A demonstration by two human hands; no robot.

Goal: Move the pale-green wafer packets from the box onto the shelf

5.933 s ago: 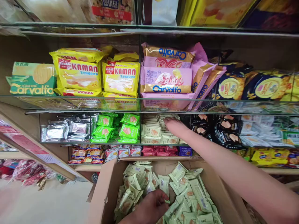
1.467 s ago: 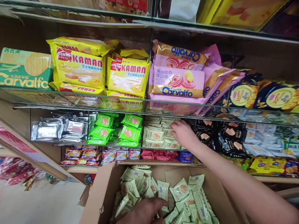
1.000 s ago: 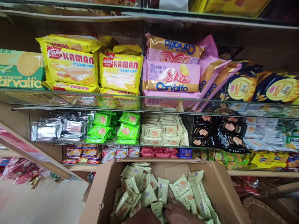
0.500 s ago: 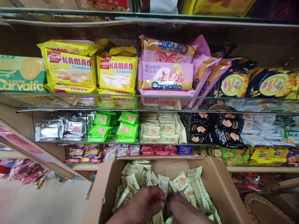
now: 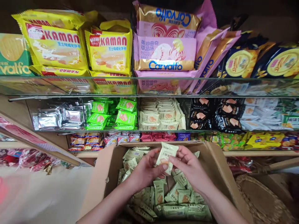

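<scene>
Between both hands, above an open cardboard box, is a pale green snack packet with its printed front facing me. My left hand is closed on the packet's left and lower side, thumb across its bottom. My right hand pinches the right side, with the thumb on the front. It cannot be told whether more packets lie behind this one. Many loose packets of the same kind fill the box below my hands. Matching packets stand in rows on the shelf behind the box.
A glass-fronted shelf holds yellow wafer packs and pink cookie packs. Lower down are silver packets, green packets and black packets. A woven basket stands at the lower right.
Both hands have risen from among the packets in the box, bringing one packet up between them. The view has tilted down and moved closer to the shelves.
</scene>
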